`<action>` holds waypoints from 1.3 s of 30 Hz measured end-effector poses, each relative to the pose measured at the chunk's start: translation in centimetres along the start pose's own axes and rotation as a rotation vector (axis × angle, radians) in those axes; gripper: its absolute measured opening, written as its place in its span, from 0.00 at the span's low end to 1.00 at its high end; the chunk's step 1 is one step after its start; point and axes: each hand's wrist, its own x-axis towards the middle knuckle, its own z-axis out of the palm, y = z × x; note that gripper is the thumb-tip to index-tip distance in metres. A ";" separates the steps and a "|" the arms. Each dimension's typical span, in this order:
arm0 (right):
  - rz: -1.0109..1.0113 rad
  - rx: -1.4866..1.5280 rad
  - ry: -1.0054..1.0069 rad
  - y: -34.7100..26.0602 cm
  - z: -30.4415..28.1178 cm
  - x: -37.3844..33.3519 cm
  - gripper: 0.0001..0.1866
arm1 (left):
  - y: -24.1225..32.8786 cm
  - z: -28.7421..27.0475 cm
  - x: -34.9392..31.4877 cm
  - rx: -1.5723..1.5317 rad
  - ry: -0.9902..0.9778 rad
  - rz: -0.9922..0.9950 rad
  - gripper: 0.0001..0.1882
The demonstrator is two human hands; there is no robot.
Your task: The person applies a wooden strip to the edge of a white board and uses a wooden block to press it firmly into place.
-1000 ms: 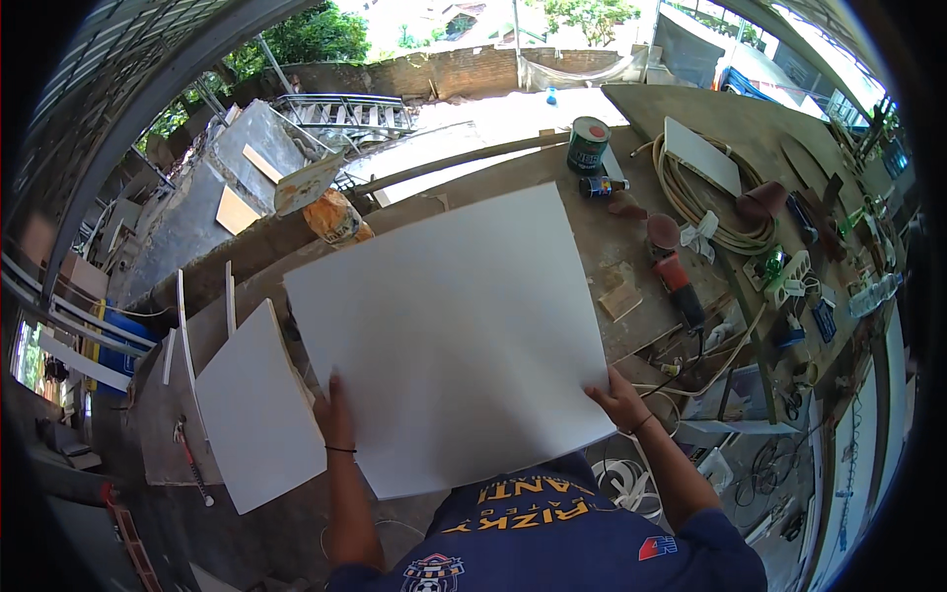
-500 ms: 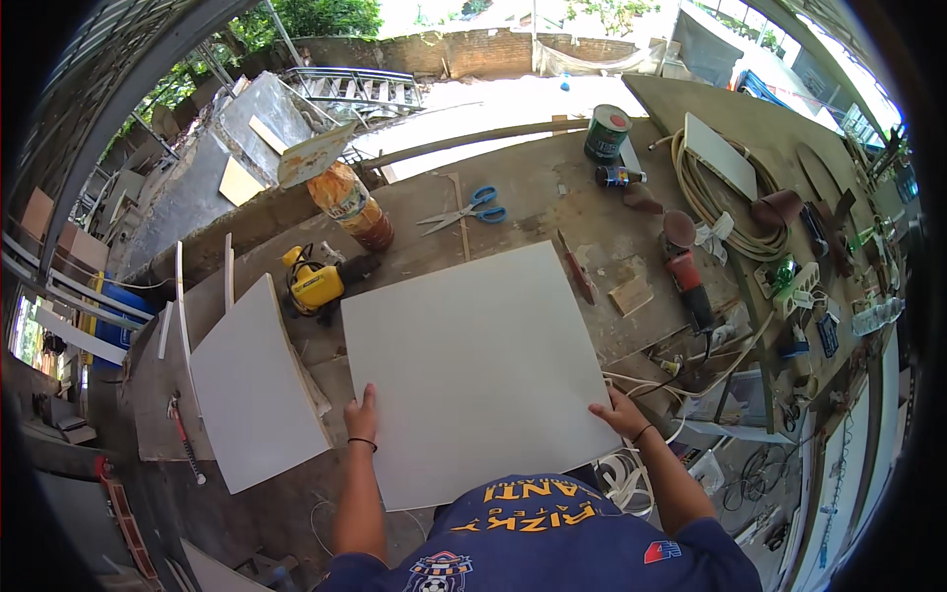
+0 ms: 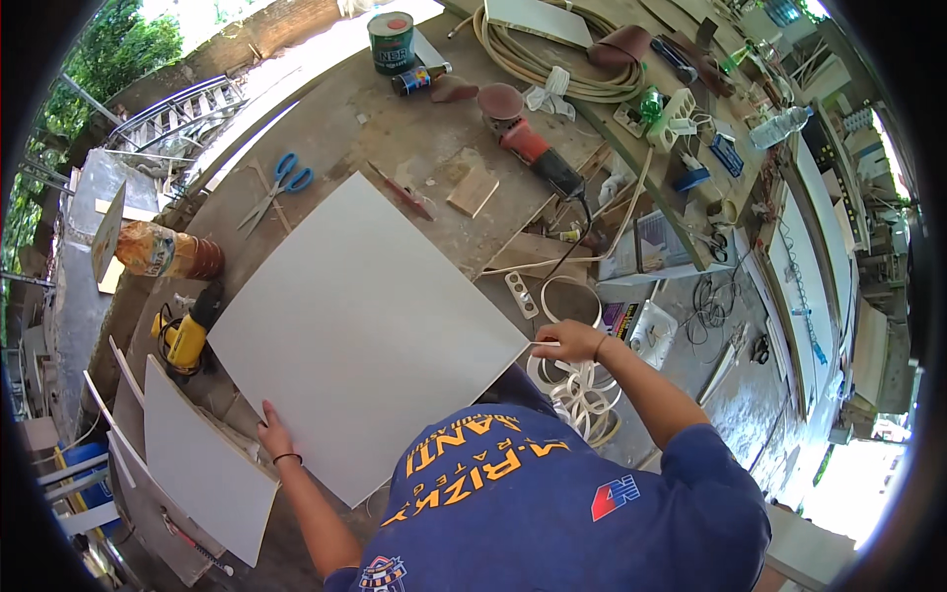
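Observation:
A white square board point(image 3: 365, 316) lies at the front of the workbench, turned with one corner toward me. My left hand point(image 3: 277, 436) grips its lower left edge, thumb on top and the other fingers hidden beneath. At the board's right corner, my right hand point(image 3: 569, 342) is closed, pinching what looks like the end of a thin white strip point(image 3: 546, 344). Loops of white strip point(image 3: 582, 400) hang below that hand, beside the bench. A second white board point(image 3: 202, 459) rests to the left of my left forearm.
Beyond the board lie blue-handled scissors point(image 3: 276, 192), a wood block point(image 3: 473, 191) and a red sander point(image 3: 528, 146) with its cord. A yellow power tool point(image 3: 185, 340) and an orange-brown bottle point(image 3: 168, 250) stand left. A green can point(image 3: 392, 44) and coiled hose point(image 3: 503, 54) are farther back.
My view has swung to the right, so the board appears rotated. The right hand has let go of the board's right edge and now pinches the white strip; the left still grips the board.

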 end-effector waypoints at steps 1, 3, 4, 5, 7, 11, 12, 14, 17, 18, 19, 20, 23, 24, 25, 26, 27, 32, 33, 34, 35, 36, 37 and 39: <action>-0.132 -0.035 0.133 0.5 1.0 -0.7 0.21 | -0.4 0.0 0.1 0.057 0.040 0.017 0.37; -0.107 0.054 0.212 0.8 4.0 -0.8 0.14 | -0.9 0.0 0.4 0.120 0.069 0.043 0.37; -0.079 0.014 0.352 0.6 5.6 -0.5 0.12 | -1.1 0.1 0.4 0.141 0.099 0.085 0.36; -0.049 -0.025 0.492 0.4 7.0 -0.2 0.10 | -1.2 0.2 0.5 0.161 0.129 0.128 0.35; 0.014 0.055 0.576 -2.5 7.1 -0.9 0.10 | -1.5 0.2 1.0 0.226 0.129 0.135 0.35; -0.030 -0.155 0.571 0.0 4.9 -0.5 0.11 | -1.2 0.9 0.8 0.367 0.215 0.213 0.35; -0.125 -0.210 0.426 0.6 3.4 -0.2 0.11 | -1.4 1.2 0.8 0.355 0.197 0.223 0.35; -0.200 -0.343 0.124 1.5 0.4 0.7 0.10 | -1.8 1.5 0.8 0.373 0.244 0.211 0.36; -0.257 -0.382 0.046 2.0 -0.8 1.4 0.09 | -0.4 2.2 -0.2 0.411 0.261 0.183 0.37; -0.249 -0.349 0.045 2.1 -0.6 1.2 0.11 | 0.1 2.3 -0.7 0.417 0.284 0.179 0.37; -0.253 -0.356 0.048 2.8 -0.1 1.1 0.11 | 0.4 2.4 -1.0 0.408 0.287 0.178 0.37; -0.244 -0.167 0.123 4.0 0.5 1.3 0.11 | 0.5 2.5 -1.0 0.406 0.280 0.164 0.36; -0.203 -0.024 0.265 7.3 1.2 1.1 0.15 | -0.1 1.9 -0.1 0.385 0.298 0.166 0.36; -0.153 -0.044 0.280 7.6 0.6 0.6 0.16 | -0.5 1.8 0.3 0.371 0.302 0.182 0.36; -0.096 -0.056 0.293 8.1 0.4 -0.2 0.16 | -0.8 1.5 0.7 0.371 0.316 0.185 0.36; -0.200 0.066 0.462 9.7 0.6 0.0 0.14 | -1.1 1.1 1.1 0.384 0.312 0.173 0.35; -0.205 0.072 0.462 10.2 -0.1 -0.3 0.14 | -1.1 1.2 1.1 0.398 0.300 0.163 0.35; -0.193 0.069 1.186 7.4 -9.5 -3.8 0.08 | -1.2 0.9 0.8 0.565 0.261 0.162 0.33; -0.281 0.133 1.324 6.9 -11.0 -3.6 0.07 | -2.2 0.5 1.5 0.564 0.273 0.165 0.33; -0.282 0.135 1.330 6.7 -12.7 -3.8 0.07 | -1.5 1.1 1.1 0.562 0.274 0.171 0.33; -0.382 0.083 1.412 6.6 -14.4 -3.9 0.07 | -0.8 1.6 0.6 0.560 0.297 0.207 0.33; -0.488 0.027 1.494 6.3 -16.1 -4.1 0.07 | 0.3 2.5 -0.3 0.553 0.323 0.241 0.33; -0.501 0.027 1.492 5.5 -17.6 -4.1 0.07 | 1.1 3.4 -1.4 0.546 0.331 0.237 0.33; -0.569 0.163 1.527 3.9 -19.8 -3.9 0.10 | 2.8 5.4 -3.7 0.451 0.343 0.366 0.32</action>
